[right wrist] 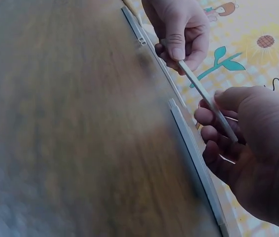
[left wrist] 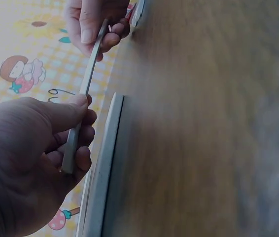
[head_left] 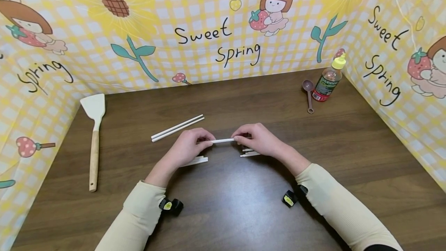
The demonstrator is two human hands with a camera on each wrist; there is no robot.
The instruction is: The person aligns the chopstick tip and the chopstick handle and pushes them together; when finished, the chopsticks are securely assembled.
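A thin white chopstick (head_left: 223,140) spans the space between my two hands, raised above the brown table (head_left: 226,212). My left hand (head_left: 189,146) pinches its thicker end between thumb and fingers; my right hand (head_left: 259,138) pinches the narrower end. Just below the left hand lie several white chopsticks (head_left: 198,160), partly hidden by it. More white chopsticks (head_left: 249,153) lie under the right hand and wrist, their other ends covered. Behind the left hand, two chopsticks (head_left: 177,128) rest side by side, slanted. In the left wrist view the held chopstick (left wrist: 91,69) shows a square end.
On the left lies a white spatula (head_left: 95,127) with a wooden handle. At the back right stand a bottle (head_left: 325,84) with a yellow cap and, beside it, a brown measuring spoon (head_left: 308,95). A patterned yellow cloth (head_left: 202,3) encloses the back and sides.
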